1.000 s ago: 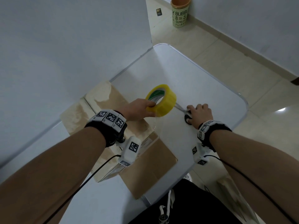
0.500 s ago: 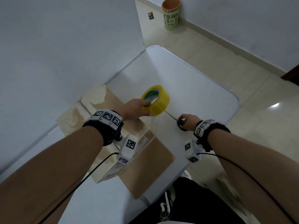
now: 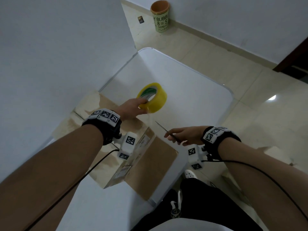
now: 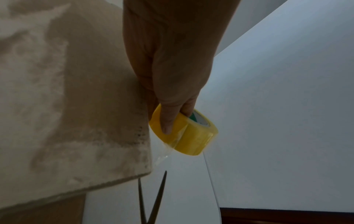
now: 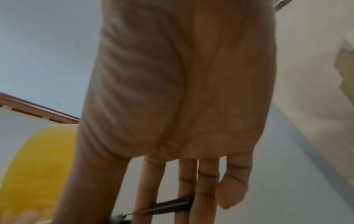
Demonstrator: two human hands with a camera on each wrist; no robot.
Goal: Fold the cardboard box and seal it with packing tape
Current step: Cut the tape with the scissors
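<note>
A brown cardboard box stands on the white table, its pale top face under my left arm. My left hand grips a yellow roll of packing tape beyond the box's far edge. A clear strip of tape runs from the roll down to the box. My right hand holds dark scissors in the air, blades pointing at the strip. In the left wrist view the scissor blades stand apart just below the strip. The scissor handle crosses my fingers.
A white wall runs along the table's left side. On the tiled floor beyond stands a green waste bin. The table's right edge is rounded. My legs in black trousers are below the near edge.
My right hand lifted the scissors off the table and brought them left toward the tape strip, blades now apart. The left hand kept holding the roll in place.
</note>
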